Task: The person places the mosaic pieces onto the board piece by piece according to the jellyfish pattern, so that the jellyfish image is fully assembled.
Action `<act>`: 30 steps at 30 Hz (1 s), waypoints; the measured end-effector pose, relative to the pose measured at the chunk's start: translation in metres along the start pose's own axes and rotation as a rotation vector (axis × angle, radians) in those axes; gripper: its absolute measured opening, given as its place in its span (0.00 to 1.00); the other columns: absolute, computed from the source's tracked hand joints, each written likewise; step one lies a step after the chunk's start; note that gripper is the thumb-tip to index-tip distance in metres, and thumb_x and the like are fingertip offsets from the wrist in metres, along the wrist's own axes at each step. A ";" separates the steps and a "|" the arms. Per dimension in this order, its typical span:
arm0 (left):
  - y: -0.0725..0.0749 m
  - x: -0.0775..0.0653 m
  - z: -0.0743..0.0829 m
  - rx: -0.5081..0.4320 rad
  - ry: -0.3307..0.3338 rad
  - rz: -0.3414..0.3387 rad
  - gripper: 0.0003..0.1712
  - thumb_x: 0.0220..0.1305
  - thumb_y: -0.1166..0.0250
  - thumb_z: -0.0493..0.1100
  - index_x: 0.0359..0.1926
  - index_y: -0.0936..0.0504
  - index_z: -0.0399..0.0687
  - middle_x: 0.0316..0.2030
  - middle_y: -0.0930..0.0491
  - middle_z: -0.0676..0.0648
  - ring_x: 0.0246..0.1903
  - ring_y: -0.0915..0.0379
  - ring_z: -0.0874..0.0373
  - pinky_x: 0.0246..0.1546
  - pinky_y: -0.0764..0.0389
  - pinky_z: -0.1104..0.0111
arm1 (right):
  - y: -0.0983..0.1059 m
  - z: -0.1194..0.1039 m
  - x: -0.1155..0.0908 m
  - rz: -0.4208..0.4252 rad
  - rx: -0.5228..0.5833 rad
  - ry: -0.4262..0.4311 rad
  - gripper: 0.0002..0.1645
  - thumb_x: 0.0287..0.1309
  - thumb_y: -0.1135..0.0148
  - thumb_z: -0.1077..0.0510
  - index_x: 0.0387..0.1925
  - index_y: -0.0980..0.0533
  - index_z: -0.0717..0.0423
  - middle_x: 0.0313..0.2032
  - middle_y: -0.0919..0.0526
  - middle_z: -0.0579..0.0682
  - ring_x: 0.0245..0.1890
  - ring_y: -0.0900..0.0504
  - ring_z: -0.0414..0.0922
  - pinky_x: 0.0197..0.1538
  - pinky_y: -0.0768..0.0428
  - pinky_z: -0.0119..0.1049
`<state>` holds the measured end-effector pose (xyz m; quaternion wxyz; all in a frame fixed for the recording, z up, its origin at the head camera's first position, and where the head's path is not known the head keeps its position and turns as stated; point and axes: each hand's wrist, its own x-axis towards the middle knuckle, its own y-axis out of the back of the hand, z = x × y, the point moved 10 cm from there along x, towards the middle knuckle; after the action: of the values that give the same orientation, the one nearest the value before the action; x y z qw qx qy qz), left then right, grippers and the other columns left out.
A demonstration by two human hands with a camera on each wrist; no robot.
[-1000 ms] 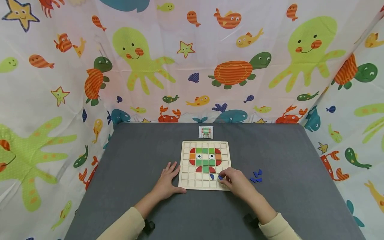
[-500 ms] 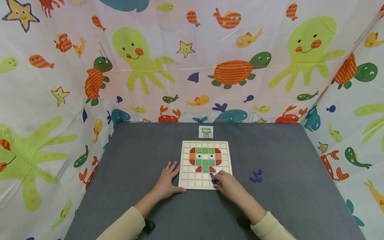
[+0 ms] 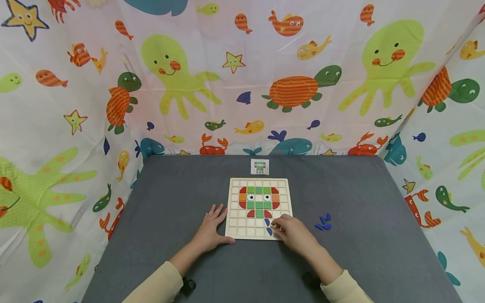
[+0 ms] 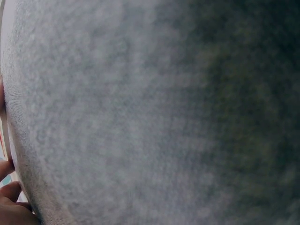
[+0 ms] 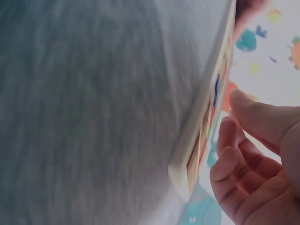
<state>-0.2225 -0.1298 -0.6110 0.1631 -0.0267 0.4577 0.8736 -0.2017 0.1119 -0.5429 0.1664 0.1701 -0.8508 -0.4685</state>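
Note:
A square wooden grid board (image 3: 236, 223) lies on the table, with red, green, orange and eye-marked tiles set in its upper cells. Two blue half-round tiles lie in its lower right part: an upper one (image 3: 267, 221) and a lower one (image 3: 269, 231). My left hand (image 3: 210, 225) rests with spread fingers against the board's left edge, thumb at the near corner. Over the board's lower right, my right hand (image 3: 295, 233) hovers beside the blue tiles. Its fingers (image 5: 227, 164) are loosely bent, and nothing shows between them in the right wrist view.
Several loose blue tiles (image 3: 323, 221) lie on the grey table (image 3: 182, 189) to the right of the board. A small picture card (image 3: 259, 166) sits behind the board. A curtain with sea animals (image 3: 242, 84) surrounds the table's back and sides.
My right hand moved left over the board with a blue tile, which now lies below the first blue tile. The fingers have let go and drawn slightly right. My left hand stayed put.

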 end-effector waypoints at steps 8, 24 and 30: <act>0.000 -0.001 0.000 -0.002 0.010 0.000 0.66 0.42 0.18 0.64 0.78 0.40 0.51 0.80 0.50 0.48 0.80 0.66 0.45 0.77 0.53 0.44 | 0.044 0.052 -0.024 0.101 -0.027 -0.179 0.13 0.53 0.25 0.64 0.42 0.15 0.56 0.37 0.16 0.48 0.33 0.19 0.40 0.37 0.18 0.39; 0.001 -0.001 0.000 -0.003 0.004 0.000 0.66 0.41 0.18 0.64 0.78 0.41 0.50 0.80 0.49 0.47 0.80 0.66 0.44 0.77 0.52 0.42 | 0.074 0.149 -0.063 0.088 -0.024 -0.431 0.17 0.59 0.30 0.63 0.49 0.19 0.67 0.39 0.17 0.60 0.36 0.16 0.53 0.38 0.17 0.50; 0.000 -0.001 0.000 0.003 0.012 -0.002 0.66 0.41 0.18 0.64 0.78 0.41 0.51 0.80 0.50 0.48 0.80 0.66 0.45 0.77 0.53 0.43 | 0.076 0.153 -0.058 0.083 -0.025 -0.434 0.14 0.59 0.29 0.62 0.46 0.18 0.66 0.37 0.17 0.58 0.35 0.17 0.52 0.38 0.18 0.52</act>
<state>-0.2217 -0.1304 -0.6109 0.1609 -0.0322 0.4600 0.8726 -0.2284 0.2891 -0.5626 0.0009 0.0280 -0.8672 -0.4972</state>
